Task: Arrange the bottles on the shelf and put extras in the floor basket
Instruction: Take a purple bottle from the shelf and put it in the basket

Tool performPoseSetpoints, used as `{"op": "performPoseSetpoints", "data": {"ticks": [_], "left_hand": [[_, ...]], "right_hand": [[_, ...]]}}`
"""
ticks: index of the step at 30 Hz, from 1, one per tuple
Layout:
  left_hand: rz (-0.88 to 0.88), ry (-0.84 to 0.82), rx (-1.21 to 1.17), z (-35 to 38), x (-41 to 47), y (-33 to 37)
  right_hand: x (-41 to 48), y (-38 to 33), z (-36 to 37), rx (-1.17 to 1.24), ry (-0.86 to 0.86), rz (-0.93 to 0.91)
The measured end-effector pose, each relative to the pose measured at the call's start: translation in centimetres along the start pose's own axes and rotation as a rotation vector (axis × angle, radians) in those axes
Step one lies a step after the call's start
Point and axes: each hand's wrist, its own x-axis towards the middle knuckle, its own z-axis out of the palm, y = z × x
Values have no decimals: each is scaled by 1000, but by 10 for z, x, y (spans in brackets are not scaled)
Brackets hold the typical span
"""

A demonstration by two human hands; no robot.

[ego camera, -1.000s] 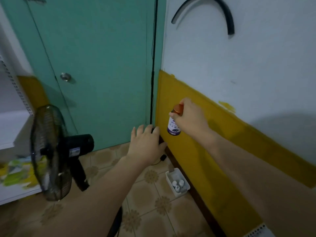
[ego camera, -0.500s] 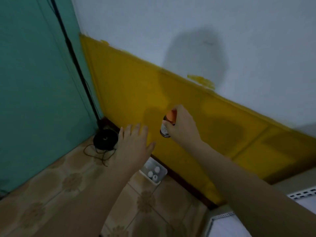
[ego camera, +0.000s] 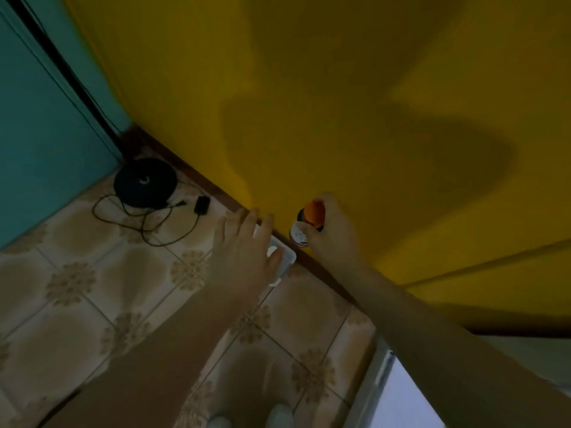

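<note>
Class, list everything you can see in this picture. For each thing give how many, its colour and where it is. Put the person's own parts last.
bottle: 1, orange cap and pale label, held near the wall just above the floor
basket: 1, white, on the floor against the wall, mostly hidden by the left hand
round device: 1, black, on the floor in the corner
cable: 1, black, looped on the floor beside the round device
plug: 1, black, on the floor right of the round device
floor: beige tiles with a flower pattern
wall: yellow, ahead
skirting board: brown, at the wall's foot
door: teal, left
left hand: open, over the basket
right hand: grips the bottle
</note>
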Motion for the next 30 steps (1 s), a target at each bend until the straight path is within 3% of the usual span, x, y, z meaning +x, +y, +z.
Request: {"op": "performPoseSetpoints", "data": {"ticks": [3,15,23,30], "left_hand": [[6,53,26,83,15,-24],[15,-37,50,402,70,-122],[-7,-32,45,475,88,-155],[-11,-103,75,468,88,-155]], "right_hand": [[23,62,68,13,-17,19],[114,282,322,-82,-68,93],[134,332,387,-209,-187,99],[139,311,382,-454,-181,16]]}}
